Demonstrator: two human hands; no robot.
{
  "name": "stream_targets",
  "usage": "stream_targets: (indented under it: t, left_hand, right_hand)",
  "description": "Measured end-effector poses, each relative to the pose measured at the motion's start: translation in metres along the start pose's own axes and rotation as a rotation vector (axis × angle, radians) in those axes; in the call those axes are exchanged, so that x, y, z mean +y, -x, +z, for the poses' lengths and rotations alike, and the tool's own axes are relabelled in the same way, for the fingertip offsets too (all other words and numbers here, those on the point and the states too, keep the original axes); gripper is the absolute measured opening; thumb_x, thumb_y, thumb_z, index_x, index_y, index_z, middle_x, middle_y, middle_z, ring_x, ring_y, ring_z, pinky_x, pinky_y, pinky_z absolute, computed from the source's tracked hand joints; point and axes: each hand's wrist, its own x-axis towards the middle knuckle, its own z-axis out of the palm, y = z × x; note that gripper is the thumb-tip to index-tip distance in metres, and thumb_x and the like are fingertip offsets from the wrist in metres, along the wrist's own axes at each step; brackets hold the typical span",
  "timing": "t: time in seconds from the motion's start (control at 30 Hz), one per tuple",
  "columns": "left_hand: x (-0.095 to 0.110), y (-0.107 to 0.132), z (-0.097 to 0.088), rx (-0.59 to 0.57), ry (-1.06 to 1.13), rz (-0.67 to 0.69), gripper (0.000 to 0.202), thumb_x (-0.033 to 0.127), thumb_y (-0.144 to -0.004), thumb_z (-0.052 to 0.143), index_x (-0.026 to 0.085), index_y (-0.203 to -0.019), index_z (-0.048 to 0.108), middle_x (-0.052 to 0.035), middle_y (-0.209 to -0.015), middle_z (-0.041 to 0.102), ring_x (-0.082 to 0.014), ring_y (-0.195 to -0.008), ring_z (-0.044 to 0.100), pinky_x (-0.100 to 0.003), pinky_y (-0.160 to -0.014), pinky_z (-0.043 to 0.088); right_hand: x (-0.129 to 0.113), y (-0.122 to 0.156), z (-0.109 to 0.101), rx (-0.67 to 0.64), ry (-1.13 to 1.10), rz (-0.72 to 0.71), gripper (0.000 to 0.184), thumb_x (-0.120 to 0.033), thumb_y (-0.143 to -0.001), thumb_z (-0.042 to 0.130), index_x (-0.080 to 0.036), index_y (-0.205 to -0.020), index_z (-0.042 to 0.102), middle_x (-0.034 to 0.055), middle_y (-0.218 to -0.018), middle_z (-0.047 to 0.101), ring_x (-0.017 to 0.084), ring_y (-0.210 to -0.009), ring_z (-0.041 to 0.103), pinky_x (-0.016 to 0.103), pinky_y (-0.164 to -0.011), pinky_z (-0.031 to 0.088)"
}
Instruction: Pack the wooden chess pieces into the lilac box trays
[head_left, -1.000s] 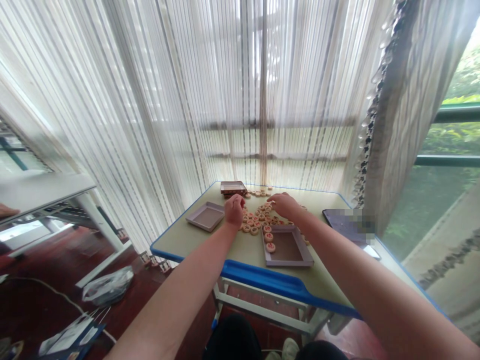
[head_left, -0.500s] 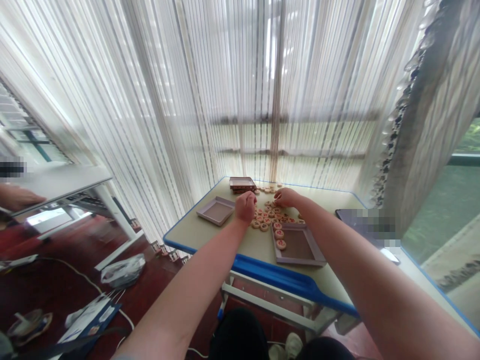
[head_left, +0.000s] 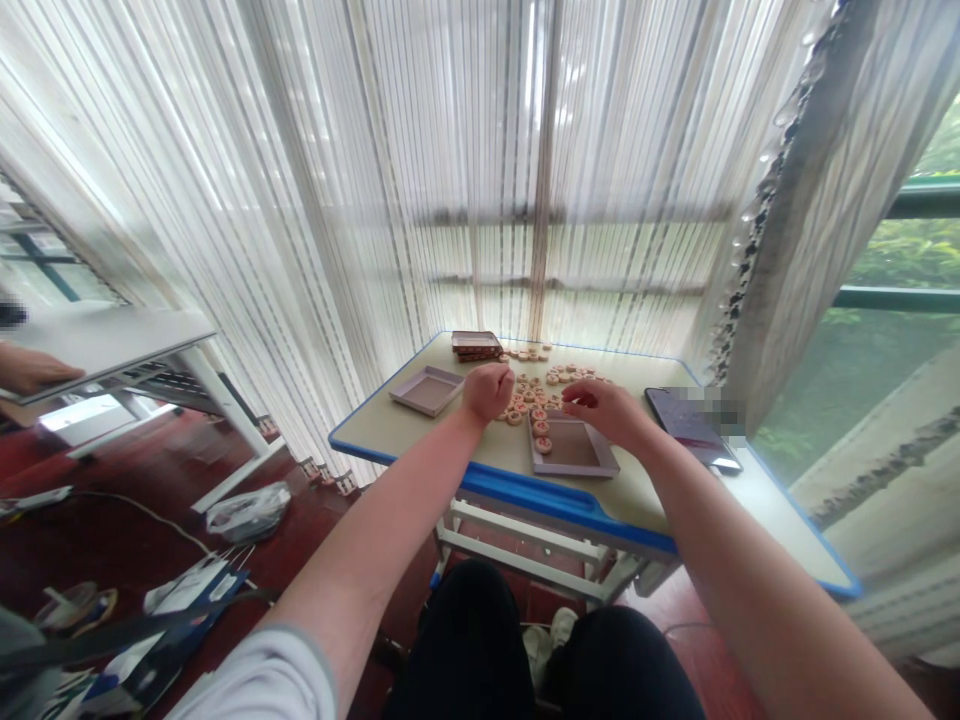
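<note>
My left hand [head_left: 489, 392] is a closed fist beside a heap of round wooden xiangqi pieces [head_left: 517, 405]; whatever it may hold is hidden. Over the far edge of a shallow grey-mauve box tray [head_left: 577, 472], my right hand [head_left: 600, 405] has its fingers curled inward. I cannot make out what sits at its fingertips. Down the tray's left side runs a row of pieces with red characters, the nearest being one piece [head_left: 543, 445]. More pieces [head_left: 566, 374] lie behind my right hand.
A second shallow box [head_left: 427, 390] lies at the table's left, with stacked boxes [head_left: 477, 345] at the back. A tablet or phone with a dark screen [head_left: 686, 425] is on the right. Another person's hand [head_left: 34, 368] rests on a white table [head_left: 135, 340] at far left.
My right hand has come back from the heap of pieces to the tray's far edge. The left fist stays beside the pieces. The whole view has shifted slightly.
</note>
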Motion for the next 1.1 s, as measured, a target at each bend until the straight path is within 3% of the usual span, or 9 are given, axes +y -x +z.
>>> stream_targets:
  t: [0.23, 0.5, 0.77, 0.93, 1.1]
  left_hand:
    - [0.018, 0.009, 0.000, -0.091, -0.170, 0.120, 0.034, 0.029, -0.089, 0.031, 0.019, -0.065, 0.052, -0.0075, -0.068, 0.059, -0.0172, -0.067, 0.054, -0.028, -0.064, 0.036]
    - [0.024, 0.012, 0.004, -0.190, -0.213, 0.109, 0.032, 0.030, -0.089, 0.034, 0.017, -0.070, 0.057, -0.0093, -0.071, 0.062, -0.0178, -0.068, 0.056, -0.029, -0.065, 0.039]
    - [0.024, 0.014, 0.007, -0.201, -0.199, 0.092, 0.032, 0.029, -0.088, 0.037, 0.016, -0.069, 0.060, -0.0110, -0.073, 0.064, -0.0201, -0.070, 0.059, -0.031, -0.065, 0.040]
    - [0.025, 0.013, 0.006, -0.212, -0.288, 0.096, 0.035, 0.030, -0.089, 0.035, 0.015, -0.071, 0.062, -0.0109, -0.074, 0.065, -0.0192, -0.069, 0.059, -0.030, -0.064, 0.040]
    - [0.025, 0.012, 0.006, -0.217, -0.287, 0.090, 0.036, 0.030, -0.089, 0.035, 0.015, -0.071, 0.062, -0.0108, -0.075, 0.066, -0.0192, -0.070, 0.060, -0.030, -0.065, 0.040]
  right_hand:
    - [-0.014, 0.009, 0.004, -0.211, 0.197, -0.048, 0.010, -0.021, -0.070, 0.062, -0.022, -0.076, 0.070, -0.0019, -0.071, 0.069, 0.014, -0.069, 0.061, 0.022, -0.065, 0.043]
    - [-0.006, 0.012, 0.002, -0.302, 0.298, -0.109, 0.018, -0.024, -0.071, 0.059, -0.026, -0.081, 0.074, -0.0018, -0.070, 0.070, 0.014, -0.060, 0.059, 0.022, -0.057, 0.040]
    - [-0.004, 0.012, 0.002, -0.306, 0.262, -0.132, 0.017, -0.027, -0.069, 0.062, -0.024, -0.082, 0.073, -0.0003, -0.077, 0.070, 0.016, -0.068, 0.060, 0.024, -0.063, 0.042]
    - [-0.011, 0.016, -0.002, -0.255, 0.281, -0.075, 0.016, -0.029, -0.066, 0.064, -0.023, -0.079, 0.069, -0.0011, -0.072, 0.068, 0.014, -0.064, 0.057, 0.022, -0.056, 0.039]
    - [-0.024, 0.020, -0.003, -0.286, 0.209, -0.145, 0.015, -0.030, -0.067, 0.064, -0.024, -0.080, 0.070, -0.0021, -0.073, 0.068, 0.013, -0.066, 0.057, 0.021, -0.060, 0.040]
